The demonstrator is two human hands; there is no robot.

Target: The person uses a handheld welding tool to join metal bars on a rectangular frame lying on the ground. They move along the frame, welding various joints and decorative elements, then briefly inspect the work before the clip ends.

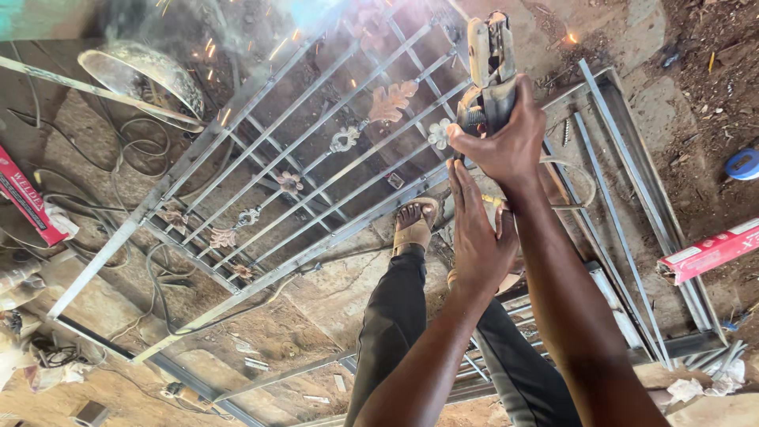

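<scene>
Hands are numbering two over one metal window grille (316, 158), with two red boxes (708, 251) lying at the sides. Right hand (506, 138) is gripping one welding electrode holder (490, 59) above the grille's far edge, while left hand (478, 229) is resting open just below it, bracing the right wrist.

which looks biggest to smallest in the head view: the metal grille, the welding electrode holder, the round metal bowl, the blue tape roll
1. metal grille
2. round metal bowl
3. welding electrode holder, gripped by the right hand; it is nearer the camera, so its rank against the bowl is unsure
4. blue tape roll

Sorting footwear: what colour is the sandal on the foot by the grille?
Tan sandal, head view.
</scene>
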